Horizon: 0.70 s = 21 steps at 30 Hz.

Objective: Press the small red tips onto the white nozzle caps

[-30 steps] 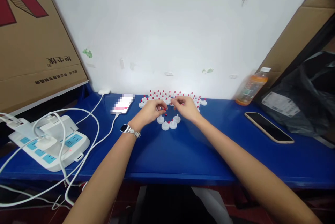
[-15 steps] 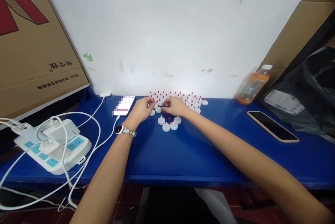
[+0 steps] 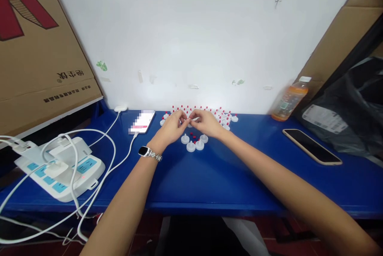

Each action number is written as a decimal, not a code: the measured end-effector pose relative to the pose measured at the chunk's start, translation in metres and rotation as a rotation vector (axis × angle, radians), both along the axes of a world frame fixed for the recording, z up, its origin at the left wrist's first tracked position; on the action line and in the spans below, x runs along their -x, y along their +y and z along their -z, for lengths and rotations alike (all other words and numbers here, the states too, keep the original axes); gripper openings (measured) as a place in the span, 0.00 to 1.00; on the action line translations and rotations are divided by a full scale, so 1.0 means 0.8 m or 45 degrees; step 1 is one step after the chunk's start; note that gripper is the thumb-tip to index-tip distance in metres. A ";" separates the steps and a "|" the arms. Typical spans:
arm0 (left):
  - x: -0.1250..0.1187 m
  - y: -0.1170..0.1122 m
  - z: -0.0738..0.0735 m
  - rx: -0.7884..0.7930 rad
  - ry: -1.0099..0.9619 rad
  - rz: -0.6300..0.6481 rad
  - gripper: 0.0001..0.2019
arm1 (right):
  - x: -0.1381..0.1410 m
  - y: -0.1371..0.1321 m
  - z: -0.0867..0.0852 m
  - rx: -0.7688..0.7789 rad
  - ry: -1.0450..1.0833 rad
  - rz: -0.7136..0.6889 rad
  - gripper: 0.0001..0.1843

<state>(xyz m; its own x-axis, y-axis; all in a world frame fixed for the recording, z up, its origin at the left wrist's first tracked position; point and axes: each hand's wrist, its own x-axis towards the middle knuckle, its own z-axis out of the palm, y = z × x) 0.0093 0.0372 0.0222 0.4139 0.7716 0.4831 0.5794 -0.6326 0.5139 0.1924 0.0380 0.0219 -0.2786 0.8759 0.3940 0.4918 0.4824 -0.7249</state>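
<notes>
My left hand [image 3: 174, 127], with a watch [image 3: 144, 151] and bracelet on its wrist, is pinched closed. Its fingertips meet those of my right hand [image 3: 208, 123], also pinched. Whatever lies between them is too small and covered to make out. Just in front of the fingers, several white nozzle caps [image 3: 190, 146] without tips stand in an arc on the table. Small loose red tips [image 3: 194, 136] lie inside that arc. Behind and beside the hands, many white nozzle caps with red tips [image 3: 226, 120] stand close together, partly hidden by my fingers.
On the left are a phone [image 3: 144, 121] on a charging cable, and a power strip [image 3: 85, 174] with looped white cables. A bottle of orange drink [image 3: 289, 100], another phone [image 3: 311, 146] and a dark plastic bag [image 3: 350, 104] are at the right. A white wall [image 3: 194, 40] closes the back.
My left hand has moved right, from near the nozzle caps, and its fingertips now meet the right hand's. The right hand has shifted only slightly. The view has tilted a little.
</notes>
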 end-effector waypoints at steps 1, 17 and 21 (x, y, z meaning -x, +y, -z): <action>-0.004 -0.003 0.000 0.002 0.009 0.034 0.11 | -0.004 -0.008 -0.002 0.034 0.026 -0.010 0.05; -0.051 -0.021 0.001 -0.038 -0.130 0.007 0.17 | -0.005 -0.060 -0.006 -0.590 -0.150 0.266 0.09; -0.059 -0.018 0.004 0.086 -0.283 -0.051 0.20 | 0.000 -0.061 -0.005 -0.606 -0.205 0.362 0.11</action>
